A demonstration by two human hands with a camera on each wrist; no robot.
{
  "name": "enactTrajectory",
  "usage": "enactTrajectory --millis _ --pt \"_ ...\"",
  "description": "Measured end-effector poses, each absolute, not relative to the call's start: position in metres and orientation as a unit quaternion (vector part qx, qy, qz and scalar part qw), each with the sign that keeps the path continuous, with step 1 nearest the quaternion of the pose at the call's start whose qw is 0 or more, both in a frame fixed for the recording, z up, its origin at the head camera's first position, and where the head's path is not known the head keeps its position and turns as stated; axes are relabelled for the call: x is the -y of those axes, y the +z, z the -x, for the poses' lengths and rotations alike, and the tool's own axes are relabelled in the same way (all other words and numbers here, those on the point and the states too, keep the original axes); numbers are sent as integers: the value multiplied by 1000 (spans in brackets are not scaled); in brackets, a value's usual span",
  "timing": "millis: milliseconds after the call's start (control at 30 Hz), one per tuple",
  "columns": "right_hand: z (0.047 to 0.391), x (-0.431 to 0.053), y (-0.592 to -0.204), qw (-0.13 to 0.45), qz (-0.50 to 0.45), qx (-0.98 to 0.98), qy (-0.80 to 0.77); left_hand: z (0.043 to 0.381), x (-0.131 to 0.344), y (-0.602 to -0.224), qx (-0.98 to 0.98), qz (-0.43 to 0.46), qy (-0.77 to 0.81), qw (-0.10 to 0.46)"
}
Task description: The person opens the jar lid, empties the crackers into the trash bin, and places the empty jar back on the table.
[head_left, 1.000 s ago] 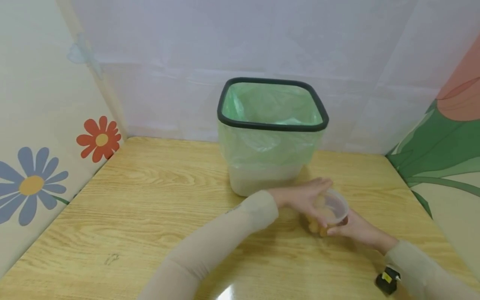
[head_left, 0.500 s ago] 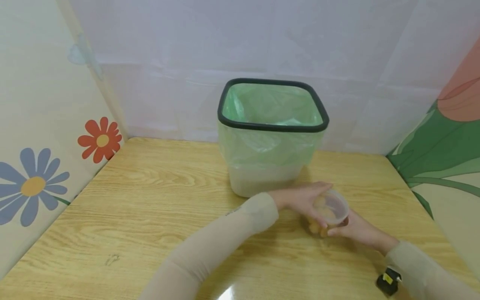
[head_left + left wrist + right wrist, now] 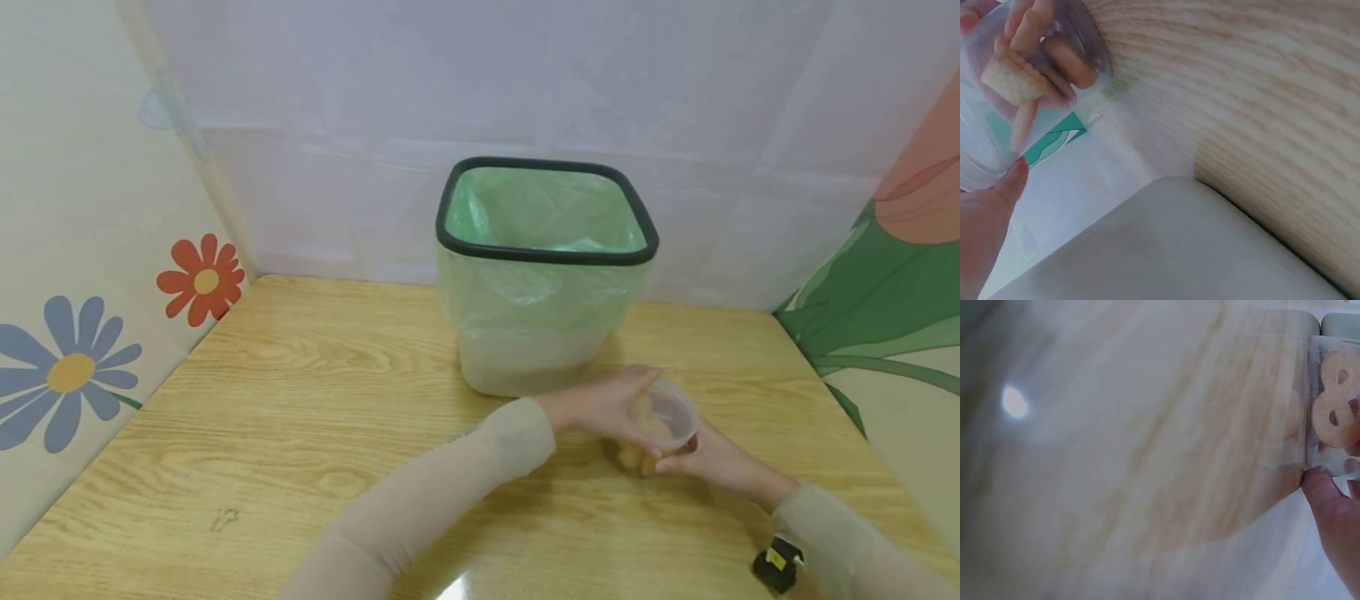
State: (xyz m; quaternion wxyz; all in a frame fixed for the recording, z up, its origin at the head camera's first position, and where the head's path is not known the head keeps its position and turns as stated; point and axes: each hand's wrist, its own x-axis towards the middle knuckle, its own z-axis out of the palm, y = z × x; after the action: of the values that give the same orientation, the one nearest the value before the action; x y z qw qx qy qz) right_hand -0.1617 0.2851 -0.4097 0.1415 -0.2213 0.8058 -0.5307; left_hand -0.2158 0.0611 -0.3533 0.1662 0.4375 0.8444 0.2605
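Note:
A clear plastic tub (image 3: 677,410) sits low over the wooden table, held between both hands. Golden biscuits (image 3: 637,454) show through its wall; pretzel-shaped biscuits (image 3: 1335,419) appear in the right wrist view, stick-like pieces (image 3: 1032,69) in the left wrist view. My left hand (image 3: 609,406) grips the tub from the left, thumb near the rim. From the right, my right hand (image 3: 712,458) holds its lower side, with the thumb (image 3: 1319,484) along the bottom edge in the right wrist view. Some of the right fingers are hidden behind the tub.
Behind the left hand stands a pale waste bin (image 3: 525,358) with a black rim and a green liner bag. A small black device with a yellow label (image 3: 777,563) is by the right sleeve. Flower-printed panels flank the wooden table (image 3: 315,383); a white sheet hangs behind.
My left hand's upper fingers have come down very slightly around the tub. The tub and right hand are nearly still.

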Motion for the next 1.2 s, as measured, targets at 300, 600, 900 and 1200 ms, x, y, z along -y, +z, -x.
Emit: enactTrajectory --millis 300,600,900,1200 --pt "163 -285 -410 135 225 -811 -524 210 -60 -358 -845 -429 281 152" --pt "163 -285 -409 138 227 -814 -516 205 -62 -362 -853 -419 290 114" --pt "161 -286 -411 139 228 -804 -532 198 -63 -365 -862 -401 293 97" --pt "162 -284 -409 135 238 -803 -530 199 -63 -368 -855 -391 322 105"
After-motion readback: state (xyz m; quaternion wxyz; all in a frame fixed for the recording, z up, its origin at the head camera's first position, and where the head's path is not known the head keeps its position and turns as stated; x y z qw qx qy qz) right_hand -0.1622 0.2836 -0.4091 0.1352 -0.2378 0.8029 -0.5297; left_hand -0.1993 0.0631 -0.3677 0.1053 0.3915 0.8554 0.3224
